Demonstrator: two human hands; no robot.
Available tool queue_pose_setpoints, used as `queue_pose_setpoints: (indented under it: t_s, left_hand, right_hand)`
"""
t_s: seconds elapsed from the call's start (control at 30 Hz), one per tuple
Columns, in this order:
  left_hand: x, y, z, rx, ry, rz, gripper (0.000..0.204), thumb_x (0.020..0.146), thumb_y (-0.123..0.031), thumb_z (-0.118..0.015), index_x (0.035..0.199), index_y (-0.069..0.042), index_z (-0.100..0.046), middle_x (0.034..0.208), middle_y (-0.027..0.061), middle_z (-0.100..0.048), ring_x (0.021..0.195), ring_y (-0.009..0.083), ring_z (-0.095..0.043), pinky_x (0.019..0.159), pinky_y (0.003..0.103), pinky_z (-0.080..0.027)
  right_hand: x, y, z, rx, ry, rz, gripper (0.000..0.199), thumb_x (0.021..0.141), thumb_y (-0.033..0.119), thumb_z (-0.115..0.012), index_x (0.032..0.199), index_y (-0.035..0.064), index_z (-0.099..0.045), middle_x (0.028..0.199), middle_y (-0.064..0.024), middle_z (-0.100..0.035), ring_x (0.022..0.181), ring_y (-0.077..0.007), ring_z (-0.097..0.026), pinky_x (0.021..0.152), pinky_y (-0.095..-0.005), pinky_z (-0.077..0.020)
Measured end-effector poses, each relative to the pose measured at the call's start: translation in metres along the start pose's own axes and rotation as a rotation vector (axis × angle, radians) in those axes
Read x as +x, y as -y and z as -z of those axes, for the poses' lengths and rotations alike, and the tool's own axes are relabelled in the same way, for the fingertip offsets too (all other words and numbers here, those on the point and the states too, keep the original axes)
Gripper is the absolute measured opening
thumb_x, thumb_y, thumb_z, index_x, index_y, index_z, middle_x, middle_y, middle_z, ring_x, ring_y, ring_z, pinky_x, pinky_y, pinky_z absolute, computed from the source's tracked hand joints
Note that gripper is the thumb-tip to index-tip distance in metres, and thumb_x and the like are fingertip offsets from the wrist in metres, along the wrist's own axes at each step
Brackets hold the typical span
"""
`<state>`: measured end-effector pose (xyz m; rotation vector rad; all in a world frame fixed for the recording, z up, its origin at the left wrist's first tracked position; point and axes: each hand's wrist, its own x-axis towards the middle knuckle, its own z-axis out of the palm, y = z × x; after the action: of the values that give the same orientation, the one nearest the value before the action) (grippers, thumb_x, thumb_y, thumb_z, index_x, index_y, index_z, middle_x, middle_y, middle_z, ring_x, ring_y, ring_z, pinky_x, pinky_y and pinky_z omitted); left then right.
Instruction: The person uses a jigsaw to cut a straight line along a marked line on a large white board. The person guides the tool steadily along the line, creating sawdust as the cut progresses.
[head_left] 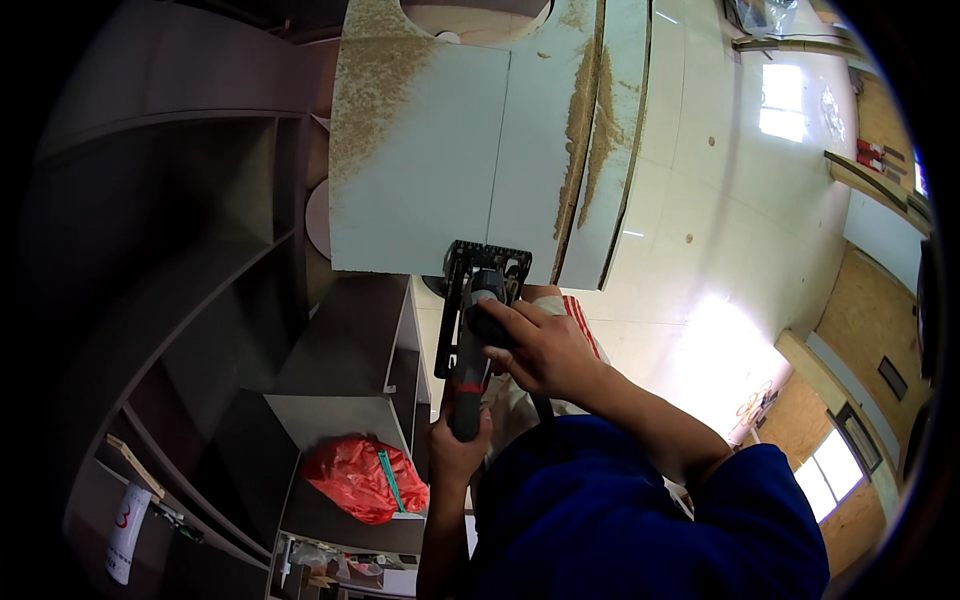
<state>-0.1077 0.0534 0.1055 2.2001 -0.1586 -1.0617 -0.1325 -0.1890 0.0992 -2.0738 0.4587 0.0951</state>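
Note:
A handheld power saw with a black base frame and a grey body is in both hands. My left hand is closed round its rear grip. My right hand is wrapped over the black front part of the body. The saw's front end rests at the near edge of a pale blue-grey board. A thin dark line runs along the board, away from the saw's front. Sawdust lies on the board's far left and along a split near its right side. The blade is hidden.
Dark cabinet shelving stands along the left. A red plastic bag lies in a lower compartment, with a green strip on it. A white tube is at the lower left. Tiled floor and wooden panels are to the right.

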Motion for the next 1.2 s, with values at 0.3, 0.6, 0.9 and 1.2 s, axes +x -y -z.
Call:
queue_pose_setpoints:
  t_s: [0.3,0.6,0.9,1.2]
  left_hand:
    - [-0.001,0.003,-0.003,0.006,-0.028,-0.006,0.024,0.084,-0.018,-0.078,0.09,0.003,-0.067,0.065,0.0118,-0.064,0.059,0.0217,-0.067,0.059,0.037,-0.052]
    - [-0.005,-0.004,-0.01,-0.016,-0.082,0.054,0.028,0.082,-0.023,-0.08,0.09,0.001,-0.07,0.066,0.0129,-0.067,0.061,0.0233,-0.071,0.059,0.038,-0.054]
    - [-0.004,0.007,-0.003,0.02,-0.054,0.042,0.031,0.081,-0.028,-0.082,0.092,0.0,-0.072,0.066,0.0138,-0.068,0.062,0.0254,-0.073,0.058,0.038,-0.055]
    - [-0.003,0.005,-0.003,0.022,-0.044,0.044,0.033,0.081,-0.028,-0.081,0.091,0.002,-0.071,0.065,0.0147,-0.068,0.063,0.0266,-0.073,0.058,0.038,-0.055]
  right_hand:
    - [0.0,-0.002,0.0,-0.015,0.009,0.006,0.063,0.095,0.033,-0.071,0.147,0.0048,-0.049,0.089,-0.0121,-0.059,0.066,-0.0308,-0.063,0.054,-0.0412,-0.0515]
    - [0.0,-0.003,0.0,-0.014,0.016,0.016,0.063,0.095,0.034,-0.07,0.147,0.0049,-0.049,0.089,-0.0117,-0.059,0.067,-0.0299,-0.063,0.054,-0.0406,-0.0512]
    - [0.0,-0.004,-0.003,-0.006,-0.023,0.028,0.064,0.094,0.032,-0.072,0.146,0.0036,-0.049,0.089,-0.0117,-0.059,0.069,-0.0296,-0.064,0.054,-0.04,-0.052]
    - [-0.001,-0.005,-0.003,-0.002,-0.015,0.031,0.064,0.094,0.031,-0.072,0.147,0.0039,-0.049,0.087,-0.0115,-0.059,0.067,-0.0302,-0.063,0.054,-0.0406,-0.0507]
